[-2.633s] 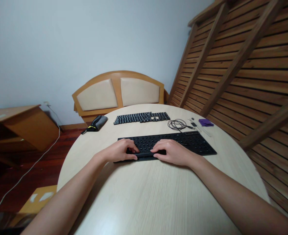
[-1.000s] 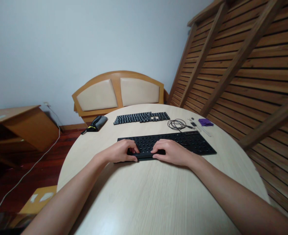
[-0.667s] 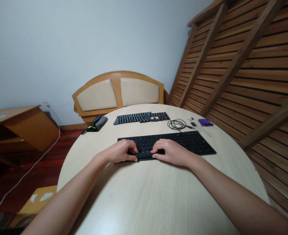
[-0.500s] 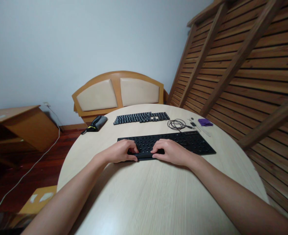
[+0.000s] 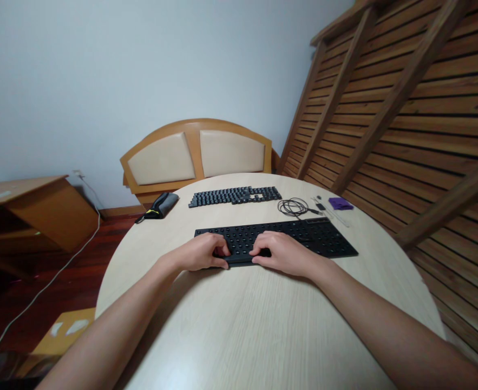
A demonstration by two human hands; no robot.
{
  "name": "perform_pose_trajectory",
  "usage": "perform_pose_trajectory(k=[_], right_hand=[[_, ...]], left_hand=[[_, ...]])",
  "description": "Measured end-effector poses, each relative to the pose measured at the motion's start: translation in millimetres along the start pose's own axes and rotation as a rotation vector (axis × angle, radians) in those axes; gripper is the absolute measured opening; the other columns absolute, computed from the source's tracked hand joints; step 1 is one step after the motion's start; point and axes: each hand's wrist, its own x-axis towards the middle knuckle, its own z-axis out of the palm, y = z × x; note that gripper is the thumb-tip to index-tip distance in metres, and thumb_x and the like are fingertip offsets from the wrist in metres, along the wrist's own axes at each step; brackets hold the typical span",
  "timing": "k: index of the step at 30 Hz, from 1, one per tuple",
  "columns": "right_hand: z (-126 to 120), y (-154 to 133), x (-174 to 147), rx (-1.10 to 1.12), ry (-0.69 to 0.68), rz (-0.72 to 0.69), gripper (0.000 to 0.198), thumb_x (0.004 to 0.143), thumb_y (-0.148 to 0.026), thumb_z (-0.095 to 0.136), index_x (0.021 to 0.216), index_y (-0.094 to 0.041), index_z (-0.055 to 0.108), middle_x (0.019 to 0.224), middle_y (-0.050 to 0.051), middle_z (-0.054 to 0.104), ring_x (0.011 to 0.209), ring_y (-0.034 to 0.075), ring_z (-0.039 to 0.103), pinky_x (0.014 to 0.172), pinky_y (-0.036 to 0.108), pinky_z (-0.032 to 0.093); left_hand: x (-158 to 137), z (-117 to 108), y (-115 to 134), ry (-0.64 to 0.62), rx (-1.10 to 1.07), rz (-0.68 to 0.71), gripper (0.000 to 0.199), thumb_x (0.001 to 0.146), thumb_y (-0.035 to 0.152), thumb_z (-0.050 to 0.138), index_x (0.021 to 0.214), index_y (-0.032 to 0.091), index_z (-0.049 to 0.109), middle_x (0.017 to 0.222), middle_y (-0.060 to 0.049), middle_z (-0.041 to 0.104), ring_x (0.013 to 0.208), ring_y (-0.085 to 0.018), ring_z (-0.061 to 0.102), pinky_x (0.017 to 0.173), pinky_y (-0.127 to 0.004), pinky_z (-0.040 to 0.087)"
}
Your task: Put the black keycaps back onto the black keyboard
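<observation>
Black keyboard (image 5: 328, 239), its front edge (image 5: 241, 261) pinched by left grip (image 5: 204, 252) and right grip (image 5: 281, 252); bench (image 5: 239, 325) spreads open nearside of both, which have barely shifted since earlier frames.

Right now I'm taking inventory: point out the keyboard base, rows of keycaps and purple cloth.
Keyboard base (image 5: 312, 236), head view, top face right of centre.
Rows of keycaps (image 5: 230, 195), head view, middle keys.
Purple cloth (image 5: 340, 203), head view, centre of folds.

A padded headboard (image 5: 196, 149) suggests a home bedroom.
</observation>
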Motion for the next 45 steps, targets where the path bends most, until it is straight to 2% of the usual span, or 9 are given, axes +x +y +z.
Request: perform_pose_trajectory(k=[9,21,31,39,45], right_hand=[[0,3,-1,0.014,0.011,-0.04,0.009,0.087,-0.023,0.071,0.094,-0.021,0.075,0.094,0.005,0.074,0.091,0.021,0.066,0.082,0.033,0.048],[-4,0,0,-0.013,-0.034,-0.044,0.007,0.088,-0.02,0.07,0.089,-0.02,0.077,0.097,0.006,0.074,0.09,0.021,0.067,0.082,0.033,0.049],[-7,10,-3,0.128,0.045,-0.042,0.018,0.095,-0.024,0.06,0.098,-0.02,0.077,0.098,0.005,0.077,0.089,0.018,0.069,0.083,0.03,0.05],[-4,15,-3,0.104,0.025,-0.107,0.011,0.09,-0.026,0.067,0.093,-0.023,0.077,0.094,0.003,0.075,0.089,0.018,0.068,0.083,0.03,0.05],[-4,12,-4,0.099,0.025,-0.11,0.013,0.092,-0.026,0.065,0.09,-0.022,0.077,0.093,0.004,0.075,0.088,0.018,0.068,0.082,0.03,0.051]], left_hand=[[-4,-1,-2,0.019,-0.031,0.032,0.023,0.085,0.04,0.073,0.092,0.019,0.073,0.089,-0.003,0.07,0.078,-0.017,0.062,0.069,-0.027,0.046],[-3,-1,-2,0.03,0.022,0.078,0.017,0.084,0.033,0.077,0.092,0.018,0.073,0.093,-0.003,0.071,0.083,-0.018,0.064,0.075,-0.028,0.047],[-8,-6,-8,0.082,-0.057,0.077,0.017,0.091,0.031,0.065,0.09,0.018,0.076,0.087,-0.004,0.073,0.079,-0.016,0.066,0.074,-0.027,0.048],[-8,-4,-13,0.061,-0.095,0.084,0.013,0.087,0.028,0.068,0.086,0.018,0.077,0.084,-0.004,0.075,0.076,-0.016,0.066,0.073,-0.026,0.05],[-7,-6,-10,0.081,-0.079,0.093,0.016,0.089,0.03,0.066,0.086,0.019,0.077,0.085,-0.004,0.076,0.077,-0.016,0.067,0.075,-0.028,0.051]])
